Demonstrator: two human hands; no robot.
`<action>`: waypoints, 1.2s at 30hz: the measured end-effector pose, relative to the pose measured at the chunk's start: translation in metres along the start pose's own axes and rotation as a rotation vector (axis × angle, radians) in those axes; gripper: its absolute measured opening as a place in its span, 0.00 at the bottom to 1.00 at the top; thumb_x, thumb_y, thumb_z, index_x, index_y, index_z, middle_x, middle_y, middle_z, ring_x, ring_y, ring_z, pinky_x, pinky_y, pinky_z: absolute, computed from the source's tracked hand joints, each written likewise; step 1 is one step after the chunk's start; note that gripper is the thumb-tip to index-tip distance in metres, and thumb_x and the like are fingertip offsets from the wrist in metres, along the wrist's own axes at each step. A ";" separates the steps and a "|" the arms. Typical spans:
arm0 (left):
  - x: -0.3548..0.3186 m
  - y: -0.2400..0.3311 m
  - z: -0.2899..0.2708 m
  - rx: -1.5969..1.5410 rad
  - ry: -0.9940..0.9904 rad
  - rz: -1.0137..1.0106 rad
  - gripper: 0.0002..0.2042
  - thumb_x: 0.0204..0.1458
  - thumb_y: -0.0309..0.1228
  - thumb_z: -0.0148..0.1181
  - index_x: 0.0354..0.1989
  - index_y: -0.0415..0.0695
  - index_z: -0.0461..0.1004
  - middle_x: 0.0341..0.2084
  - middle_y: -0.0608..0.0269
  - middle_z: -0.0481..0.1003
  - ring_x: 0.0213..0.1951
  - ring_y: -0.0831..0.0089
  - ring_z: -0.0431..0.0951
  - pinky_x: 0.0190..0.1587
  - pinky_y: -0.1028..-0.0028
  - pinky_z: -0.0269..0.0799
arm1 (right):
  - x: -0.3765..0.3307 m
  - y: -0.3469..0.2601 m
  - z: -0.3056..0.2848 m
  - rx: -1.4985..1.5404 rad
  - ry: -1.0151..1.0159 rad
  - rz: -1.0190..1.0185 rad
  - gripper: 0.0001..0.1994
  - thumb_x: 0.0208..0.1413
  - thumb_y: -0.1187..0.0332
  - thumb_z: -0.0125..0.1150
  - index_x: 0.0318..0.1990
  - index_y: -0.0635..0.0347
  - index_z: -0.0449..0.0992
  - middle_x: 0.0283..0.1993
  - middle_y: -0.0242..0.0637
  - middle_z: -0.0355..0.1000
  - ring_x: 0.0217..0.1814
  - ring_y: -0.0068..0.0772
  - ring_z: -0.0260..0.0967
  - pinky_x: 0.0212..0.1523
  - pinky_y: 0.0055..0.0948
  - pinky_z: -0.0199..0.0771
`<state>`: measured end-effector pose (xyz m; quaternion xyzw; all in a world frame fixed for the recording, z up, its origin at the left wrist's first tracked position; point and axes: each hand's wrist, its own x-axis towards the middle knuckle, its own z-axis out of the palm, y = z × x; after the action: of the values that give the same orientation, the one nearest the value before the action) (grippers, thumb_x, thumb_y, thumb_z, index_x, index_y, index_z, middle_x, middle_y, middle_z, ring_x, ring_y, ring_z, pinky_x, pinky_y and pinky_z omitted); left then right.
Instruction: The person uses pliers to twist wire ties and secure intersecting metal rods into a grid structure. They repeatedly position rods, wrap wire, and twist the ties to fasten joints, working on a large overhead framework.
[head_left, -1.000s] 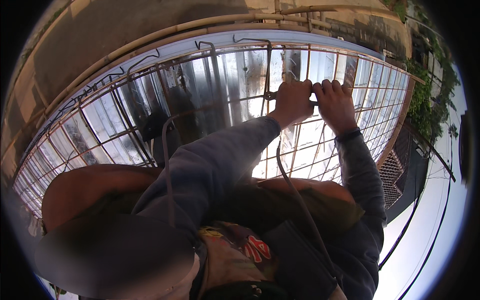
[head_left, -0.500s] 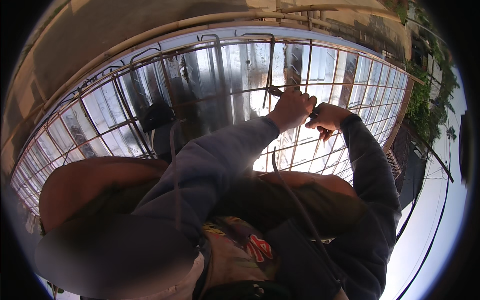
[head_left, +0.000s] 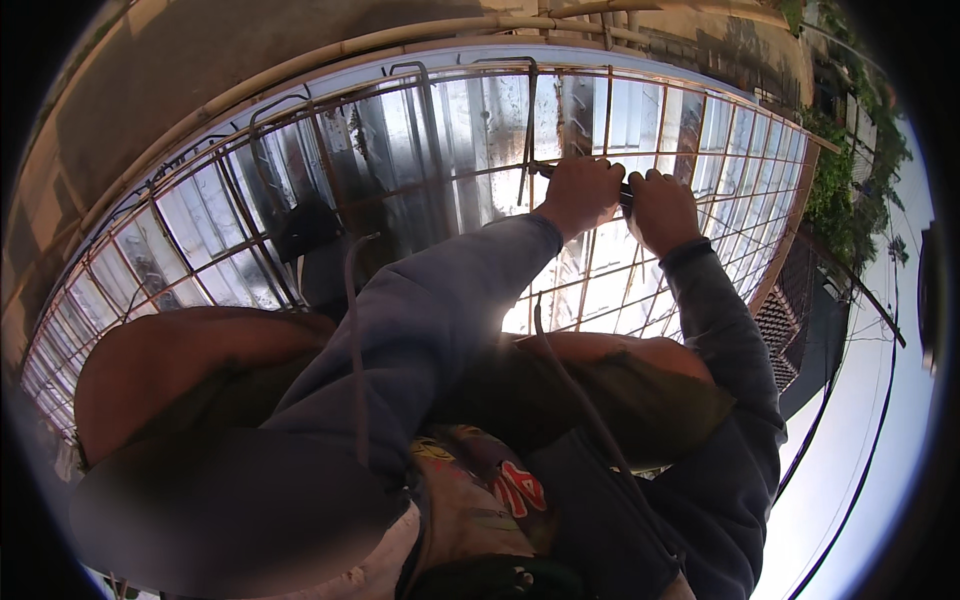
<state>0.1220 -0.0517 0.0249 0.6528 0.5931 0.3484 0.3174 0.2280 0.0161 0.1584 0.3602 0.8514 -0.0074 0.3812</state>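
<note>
1. Mesh (head_left: 485, 174) of thin, rust-coloured bars was seen spread in front of the person, with corrugated metal sheets (head_left: 475, 130) showing through its openings.
2. A dark hand tool (head_left: 627, 198) was placed at the upper middle of the view, its head at or very near a crossing where a bent bar (head_left: 529, 120) was met by a lengthwise bar of the mesh.
3. The left hand (head_left: 583, 195) was closed around the tool, nearer its head.
4. The right hand (head_left: 664, 212) was curled at the tool's other end; how firmly the handle was gripped could not be made out.
5. As far as could be judged, the grid was largely laid out, and further hooked bars (head_left: 427, 90) were already hung along the far edge, to the left of the tool.
6. The crossing at the tool's head was judged unfinished, since the tool was kept there by hand; whether other crossings had been fastened could not be told.
</note>
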 end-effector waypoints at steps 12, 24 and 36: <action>0.006 0.008 -0.013 0.070 -0.716 0.212 0.08 0.43 0.31 0.73 0.33 0.46 0.86 0.33 0.55 0.86 0.41 0.55 0.88 0.43 0.57 0.84 | -0.018 -0.014 0.056 0.534 -0.465 0.210 0.16 0.60 0.54 0.71 0.38 0.61 0.87 0.36 0.48 0.85 0.41 0.50 0.85 0.47 0.45 0.85; 0.107 0.019 -0.175 -0.147 -0.120 0.211 0.21 0.64 0.43 0.65 0.59 0.42 0.76 0.43 0.52 0.83 0.41 0.62 0.84 0.44 0.64 0.80 | -0.082 -0.112 0.113 1.229 0.322 0.405 0.17 0.75 0.53 0.55 0.45 0.60 0.73 0.25 0.54 0.76 0.32 0.67 0.78 0.35 0.55 0.76; 0.067 -0.050 -0.108 -0.747 0.516 -0.438 0.20 0.64 0.44 0.70 0.50 0.41 0.72 0.39 0.66 0.76 0.37 0.74 0.76 0.44 0.69 0.74 | -0.049 -0.125 0.158 1.432 0.116 0.415 0.19 0.77 0.51 0.54 0.49 0.62 0.74 0.32 0.61 0.77 0.40 0.68 0.79 0.41 0.56 0.74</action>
<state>0.0082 0.0199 0.0483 0.2472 0.6101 0.6120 0.4382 0.2740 -0.1514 0.0459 0.6733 0.5716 -0.4690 0.0015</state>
